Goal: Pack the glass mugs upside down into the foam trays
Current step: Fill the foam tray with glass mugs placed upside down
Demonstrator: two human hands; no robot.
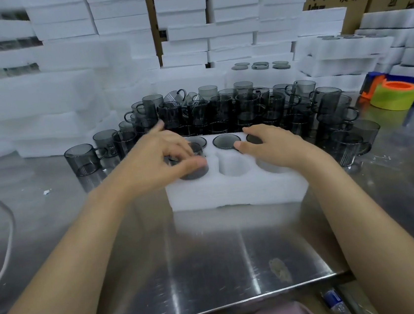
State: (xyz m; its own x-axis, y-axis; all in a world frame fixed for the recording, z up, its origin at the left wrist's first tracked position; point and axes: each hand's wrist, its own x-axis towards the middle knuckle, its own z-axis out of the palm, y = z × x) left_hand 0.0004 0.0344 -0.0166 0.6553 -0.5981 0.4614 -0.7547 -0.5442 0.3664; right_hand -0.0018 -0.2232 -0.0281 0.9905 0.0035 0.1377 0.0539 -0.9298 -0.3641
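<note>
left hand (159, 159) grips mug (195, 170) at near-left pocket of foam tray (235, 192); right hand (272, 147) rests flat on tray.

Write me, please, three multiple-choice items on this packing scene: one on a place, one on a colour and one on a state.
1. Where is the mug that the left hand grips?
A. on the floor
B. at the near-left pocket of the foam tray
C. inside a carton

2. What colour is the tape roll?
A. yellow-green
B. black
C. white

3. The near-middle pocket of the tray is:
A. lidded
B. holding a mug
C. empty

Key: 1 B, the mug sits low in that corner pocket; 2 A, around an orange core; 3 C, only white foam shows inside.
</note>
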